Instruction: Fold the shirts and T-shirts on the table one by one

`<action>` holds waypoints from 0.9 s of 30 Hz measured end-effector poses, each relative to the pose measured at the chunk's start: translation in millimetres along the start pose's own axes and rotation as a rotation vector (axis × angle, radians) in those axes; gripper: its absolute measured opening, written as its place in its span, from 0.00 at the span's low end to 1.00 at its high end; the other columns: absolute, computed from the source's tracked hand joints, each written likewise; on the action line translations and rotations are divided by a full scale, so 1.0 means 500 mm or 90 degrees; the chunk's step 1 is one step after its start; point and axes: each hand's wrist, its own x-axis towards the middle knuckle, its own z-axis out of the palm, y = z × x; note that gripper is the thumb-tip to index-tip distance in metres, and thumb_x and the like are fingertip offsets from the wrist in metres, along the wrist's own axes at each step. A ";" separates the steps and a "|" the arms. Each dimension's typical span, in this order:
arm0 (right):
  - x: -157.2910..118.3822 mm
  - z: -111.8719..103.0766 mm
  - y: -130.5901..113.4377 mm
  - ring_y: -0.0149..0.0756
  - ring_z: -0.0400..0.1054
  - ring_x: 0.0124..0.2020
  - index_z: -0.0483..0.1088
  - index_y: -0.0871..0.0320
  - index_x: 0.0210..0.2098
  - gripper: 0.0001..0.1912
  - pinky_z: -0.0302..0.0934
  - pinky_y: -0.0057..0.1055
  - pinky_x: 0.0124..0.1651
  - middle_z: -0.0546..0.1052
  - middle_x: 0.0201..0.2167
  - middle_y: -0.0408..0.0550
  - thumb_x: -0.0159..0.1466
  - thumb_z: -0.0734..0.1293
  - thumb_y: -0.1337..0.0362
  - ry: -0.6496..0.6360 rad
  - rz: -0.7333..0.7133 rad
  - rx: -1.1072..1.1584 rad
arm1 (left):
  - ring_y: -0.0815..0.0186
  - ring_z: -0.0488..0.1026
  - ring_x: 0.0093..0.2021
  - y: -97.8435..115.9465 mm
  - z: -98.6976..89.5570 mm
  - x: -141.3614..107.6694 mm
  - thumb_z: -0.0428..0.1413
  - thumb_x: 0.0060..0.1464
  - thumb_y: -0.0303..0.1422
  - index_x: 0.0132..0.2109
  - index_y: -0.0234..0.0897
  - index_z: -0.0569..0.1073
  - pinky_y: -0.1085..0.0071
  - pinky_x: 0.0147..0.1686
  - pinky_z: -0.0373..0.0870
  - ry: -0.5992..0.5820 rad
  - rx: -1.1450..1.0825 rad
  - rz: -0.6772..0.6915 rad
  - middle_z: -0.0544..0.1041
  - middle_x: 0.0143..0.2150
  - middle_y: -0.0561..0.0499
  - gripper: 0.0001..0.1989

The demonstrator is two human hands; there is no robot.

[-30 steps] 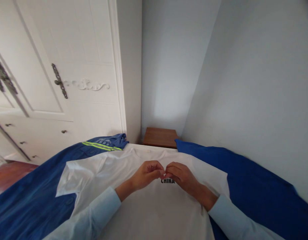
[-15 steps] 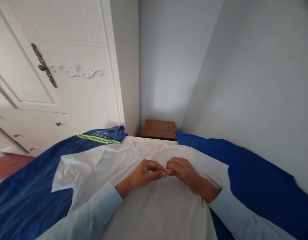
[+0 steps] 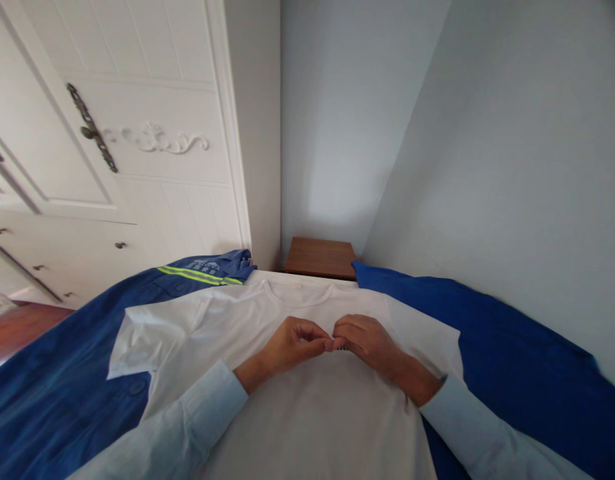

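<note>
A white short-sleeved T-shirt (image 3: 307, 407) lies spread out in front of me, its neckline pointing away. Over its chest, my left hand (image 3: 293, 347) is closed in a pinch, thumb against forefinger. My right hand (image 3: 370, 343) meets it fingertip to fingertip, its fingers bent and pressed together. Whatever sits between the fingertips is too small and hidden to name. Small dark marks (image 3: 342, 347) show just under the right fingers; I cannot tell if they are a print on the shirt.
A dark blue jacket (image 3: 82, 340) with a yellow-green reflective stripe lies to the left. Blue cloth (image 3: 517, 347) spreads along the right, beside the grey wall (image 3: 527, 167). Behind are a white wardrobe (image 3: 177, 200) and a brown wooden cabinet top (image 3: 321, 257).
The whole view has shifted slightly to the right. Both hands keep the same pinch at the same spot on the shirt.
</note>
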 end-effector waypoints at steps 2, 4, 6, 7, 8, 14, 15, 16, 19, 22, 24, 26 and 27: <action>0.001 -0.001 -0.001 0.34 0.71 0.31 0.73 0.57 0.34 0.23 0.61 0.31 0.36 0.79 0.31 0.48 0.73 0.55 0.51 0.002 0.002 -0.008 | 0.66 0.73 0.30 -0.003 -0.001 0.001 0.63 0.50 0.43 0.33 0.34 0.83 0.71 0.32 0.66 -0.001 -0.012 -0.007 0.82 0.31 0.47 0.15; 0.002 -0.002 -0.002 0.34 0.70 0.31 0.73 0.56 0.34 0.22 0.60 0.31 0.36 0.78 0.31 0.47 0.73 0.56 0.52 0.004 0.007 -0.016 | 0.66 0.73 0.29 -0.003 -0.001 0.002 0.63 0.50 0.45 0.33 0.33 0.83 0.72 0.30 0.65 -0.003 -0.027 -0.017 0.81 0.30 0.47 0.16; 0.002 -0.002 -0.003 0.34 0.70 0.31 0.73 0.57 0.34 0.22 0.60 0.31 0.36 0.78 0.31 0.47 0.73 0.55 0.52 0.006 0.004 -0.029 | 0.67 0.72 0.28 -0.003 -0.001 0.002 0.63 0.50 0.45 0.33 0.33 0.83 0.72 0.29 0.64 -0.002 -0.030 -0.022 0.81 0.29 0.47 0.17; 0.002 -0.001 -0.003 0.34 0.70 0.31 0.73 0.57 0.34 0.22 0.59 0.31 0.36 0.78 0.31 0.47 0.74 0.55 0.52 0.007 -0.001 -0.036 | 0.67 0.72 0.28 -0.002 -0.001 0.002 0.63 0.50 0.45 0.33 0.33 0.83 0.72 0.29 0.64 -0.001 -0.026 -0.023 0.81 0.29 0.47 0.17; 0.003 -0.001 -0.003 0.34 0.70 0.30 0.73 0.57 0.34 0.22 0.59 0.32 0.36 0.78 0.31 0.47 0.74 0.55 0.53 0.008 -0.006 -0.042 | 0.67 0.72 0.28 -0.002 -0.002 0.002 0.63 0.49 0.44 0.33 0.33 0.83 0.72 0.29 0.64 0.001 -0.021 -0.023 0.81 0.29 0.47 0.17; 0.002 -0.001 -0.004 0.33 0.70 0.30 0.73 0.56 0.33 0.23 0.58 0.32 0.35 0.79 0.31 0.46 0.74 0.54 0.52 -0.009 -0.001 -0.061 | 0.66 0.73 0.29 -0.002 -0.002 0.004 0.63 0.49 0.43 0.32 0.33 0.83 0.71 0.31 0.66 0.008 -0.025 -0.025 0.82 0.31 0.46 0.15; 0.002 -0.001 -0.003 0.34 0.70 0.31 0.74 0.56 0.33 0.23 0.58 0.32 0.36 0.79 0.31 0.47 0.74 0.55 0.52 -0.012 0.005 -0.063 | 0.66 0.74 0.29 -0.001 -0.002 0.004 0.63 0.49 0.43 0.33 0.33 0.83 0.71 0.31 0.66 0.004 -0.032 -0.029 0.83 0.31 0.46 0.15; 0.001 0.000 -0.002 0.34 0.70 0.31 0.74 0.56 0.34 0.22 0.59 0.32 0.36 0.79 0.31 0.47 0.74 0.55 0.52 -0.014 0.009 -0.063 | 0.66 0.74 0.29 0.000 -0.002 0.004 0.63 0.49 0.44 0.33 0.34 0.83 0.71 0.32 0.66 0.000 -0.039 -0.033 0.83 0.31 0.46 0.15; -0.002 0.003 0.002 0.34 0.70 0.31 0.74 0.56 0.34 0.22 0.58 0.33 0.35 0.79 0.31 0.47 0.74 0.56 0.53 -0.007 0.002 -0.064 | 0.66 0.73 0.29 0.002 -0.002 0.005 0.63 0.48 0.44 0.32 0.34 0.83 0.71 0.31 0.66 -0.001 -0.045 -0.039 0.82 0.31 0.47 0.15; -0.003 0.006 0.003 0.34 0.70 0.31 0.74 0.56 0.34 0.21 0.58 0.33 0.35 0.79 0.31 0.47 0.74 0.56 0.53 -0.009 -0.004 -0.069 | 0.67 0.72 0.28 -0.001 -0.002 0.005 0.63 0.49 0.43 0.32 0.34 0.83 0.72 0.29 0.64 0.006 -0.027 -0.042 0.82 0.30 0.47 0.15; -0.003 0.007 0.002 0.34 0.70 0.31 0.73 0.56 0.34 0.20 0.58 0.33 0.35 0.79 0.31 0.47 0.74 0.56 0.54 -0.014 0.002 -0.072 | 0.68 0.71 0.27 -0.004 -0.002 0.006 0.63 0.49 0.43 0.32 0.33 0.83 0.72 0.28 0.63 0.011 -0.011 -0.039 0.81 0.29 0.47 0.15; -0.002 0.007 -0.001 0.34 0.70 0.30 0.73 0.56 0.33 0.20 0.57 0.33 0.35 0.79 0.31 0.47 0.74 0.57 0.54 -0.014 0.004 -0.074 | 0.68 0.71 0.27 -0.007 -0.002 0.006 0.62 0.49 0.42 0.32 0.33 0.83 0.72 0.28 0.63 0.013 -0.001 -0.032 0.81 0.29 0.47 0.15; -0.001 0.007 -0.002 0.33 0.70 0.30 0.73 0.56 0.33 0.20 0.57 0.33 0.35 0.79 0.31 0.47 0.74 0.57 0.55 -0.011 0.002 -0.073 | 0.67 0.71 0.28 -0.008 -0.001 0.006 0.62 0.49 0.42 0.32 0.33 0.83 0.72 0.29 0.63 0.015 0.004 -0.028 0.81 0.29 0.47 0.14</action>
